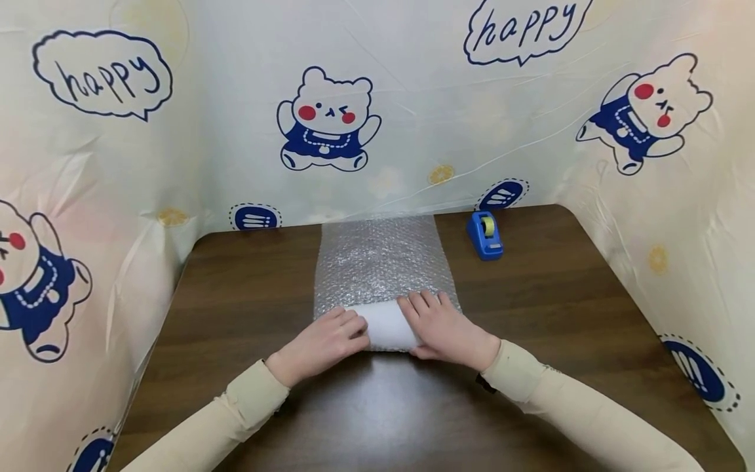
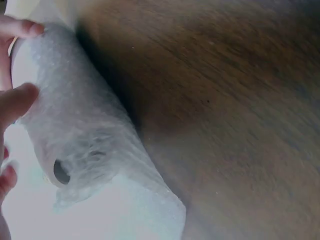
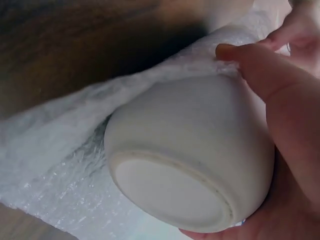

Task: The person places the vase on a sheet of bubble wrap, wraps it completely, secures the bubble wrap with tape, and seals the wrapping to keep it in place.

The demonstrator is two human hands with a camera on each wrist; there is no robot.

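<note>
Both hands (image 1: 323,342) (image 1: 444,330) grip the white vase (image 1: 385,325), whose base (image 3: 170,192) only the right wrist view shows.

White vessel (image 3: 200,125) partly hidden by bubble wrap (image 1: 383,255), left fingers (image 2: 14,104) cropped in left wrist view

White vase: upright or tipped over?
Tipped: the vase lies on its side between left hand and right hand, its base facing the right wrist camera.
</note>
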